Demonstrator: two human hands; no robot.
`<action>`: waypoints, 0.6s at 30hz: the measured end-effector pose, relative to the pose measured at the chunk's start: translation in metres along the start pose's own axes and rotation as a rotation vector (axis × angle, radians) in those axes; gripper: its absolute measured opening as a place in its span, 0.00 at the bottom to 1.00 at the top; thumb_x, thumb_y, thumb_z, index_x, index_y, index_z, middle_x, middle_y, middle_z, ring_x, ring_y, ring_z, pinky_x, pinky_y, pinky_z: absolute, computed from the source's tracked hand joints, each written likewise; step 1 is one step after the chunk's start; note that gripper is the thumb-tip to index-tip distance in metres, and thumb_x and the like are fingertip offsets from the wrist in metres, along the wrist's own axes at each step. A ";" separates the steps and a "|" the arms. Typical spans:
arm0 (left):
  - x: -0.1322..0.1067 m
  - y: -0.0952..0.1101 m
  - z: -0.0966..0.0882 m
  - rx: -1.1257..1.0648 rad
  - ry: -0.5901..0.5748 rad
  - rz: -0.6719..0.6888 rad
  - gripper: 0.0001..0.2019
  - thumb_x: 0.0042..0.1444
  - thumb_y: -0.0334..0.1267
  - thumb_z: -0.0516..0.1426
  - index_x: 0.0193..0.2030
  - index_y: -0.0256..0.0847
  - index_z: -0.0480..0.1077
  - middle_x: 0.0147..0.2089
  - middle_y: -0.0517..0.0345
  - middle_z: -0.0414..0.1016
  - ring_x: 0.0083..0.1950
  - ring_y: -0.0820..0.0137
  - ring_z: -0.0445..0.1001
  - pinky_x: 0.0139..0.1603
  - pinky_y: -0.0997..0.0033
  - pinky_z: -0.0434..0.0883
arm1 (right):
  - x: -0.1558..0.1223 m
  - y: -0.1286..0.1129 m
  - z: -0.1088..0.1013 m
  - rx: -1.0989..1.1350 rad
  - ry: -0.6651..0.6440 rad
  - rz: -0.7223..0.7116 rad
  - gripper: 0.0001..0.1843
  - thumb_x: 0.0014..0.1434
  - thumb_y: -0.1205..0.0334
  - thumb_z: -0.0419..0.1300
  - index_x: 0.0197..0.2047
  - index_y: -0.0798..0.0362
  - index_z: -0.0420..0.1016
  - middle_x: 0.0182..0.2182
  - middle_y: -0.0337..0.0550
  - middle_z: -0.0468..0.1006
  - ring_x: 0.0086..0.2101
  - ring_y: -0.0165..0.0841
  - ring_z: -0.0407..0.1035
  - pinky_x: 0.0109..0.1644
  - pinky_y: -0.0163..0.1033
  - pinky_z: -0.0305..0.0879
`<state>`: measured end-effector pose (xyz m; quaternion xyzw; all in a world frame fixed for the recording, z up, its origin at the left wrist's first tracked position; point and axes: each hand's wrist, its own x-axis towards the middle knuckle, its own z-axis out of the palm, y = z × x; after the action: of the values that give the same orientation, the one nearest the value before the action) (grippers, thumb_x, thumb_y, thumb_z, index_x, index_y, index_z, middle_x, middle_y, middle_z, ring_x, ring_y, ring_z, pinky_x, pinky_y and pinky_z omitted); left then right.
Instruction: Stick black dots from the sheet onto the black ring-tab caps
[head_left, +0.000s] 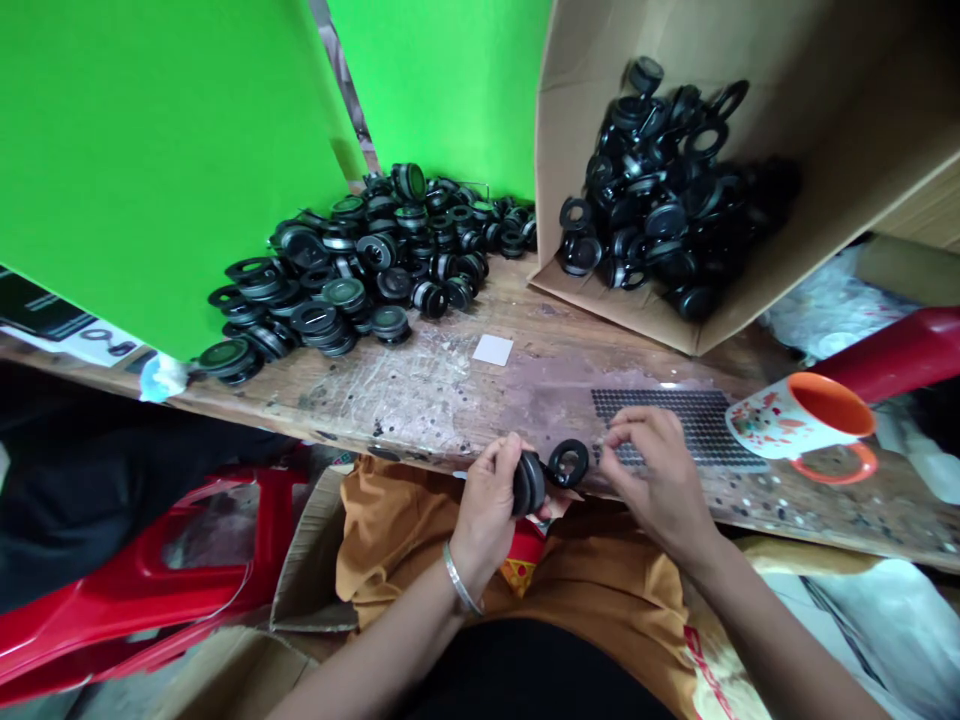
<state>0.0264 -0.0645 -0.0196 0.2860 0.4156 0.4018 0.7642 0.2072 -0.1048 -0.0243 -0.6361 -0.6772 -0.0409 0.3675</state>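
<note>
My left hand [486,500] is closed around a black round part [529,485] at the table's near edge, thumb on top. A smaller black ring [568,463] sticks out to the right of this part and seems joined to it. To the right of the ring, my right hand [660,485] has thumb and index finger brought together in a pinch. Whatever lies between those fingertips is too small to make out. Under and beyond that hand lies a sheet of small black dots [705,415] in rows.
A heap of similar black parts [345,290] covers the back left. More fill a tipped cardboard box [630,325] at the back right. A small white square [493,349] lies mid-table. An orange-and-white mug [772,420] and a red cylindrical object [892,350] are at right.
</note>
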 end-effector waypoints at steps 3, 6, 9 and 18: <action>0.000 -0.001 0.000 0.012 -0.029 0.039 0.24 0.50 0.60 0.63 0.34 0.40 0.66 0.18 0.68 0.66 0.15 0.75 0.66 0.15 0.76 0.66 | -0.013 -0.026 0.000 0.058 0.022 -0.095 0.05 0.59 0.72 0.59 0.33 0.53 0.69 0.43 0.47 0.70 0.48 0.40 0.63 0.55 0.50 0.59; -0.001 -0.003 0.000 0.030 -0.055 0.051 0.22 0.51 0.58 0.63 0.34 0.40 0.66 0.19 0.68 0.66 0.16 0.75 0.66 0.16 0.77 0.67 | -0.023 -0.038 0.010 0.044 0.011 -0.075 0.07 0.57 0.75 0.59 0.34 0.53 0.69 0.44 0.47 0.70 0.50 0.42 0.61 0.55 0.53 0.60; -0.003 -0.004 0.000 0.046 -0.073 0.065 0.21 0.52 0.57 0.63 0.35 0.40 0.66 0.20 0.68 0.67 0.16 0.75 0.66 0.16 0.77 0.68 | -0.027 -0.037 0.019 0.029 -0.001 -0.018 0.08 0.56 0.75 0.60 0.33 0.54 0.69 0.44 0.48 0.70 0.49 0.43 0.62 0.53 0.54 0.61; -0.005 -0.008 0.002 0.030 0.023 0.057 0.22 0.51 0.58 0.63 0.35 0.40 0.66 0.22 0.66 0.68 0.19 0.77 0.66 0.18 0.79 0.66 | -0.041 -0.044 0.020 0.004 -0.022 -0.020 0.11 0.61 0.73 0.56 0.44 0.52 0.75 0.54 0.54 0.71 0.59 0.48 0.60 0.59 0.61 0.59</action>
<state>0.0296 -0.0733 -0.0224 0.3045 0.4221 0.4202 0.7433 0.1557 -0.1366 -0.0428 -0.6289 -0.6876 -0.0364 0.3610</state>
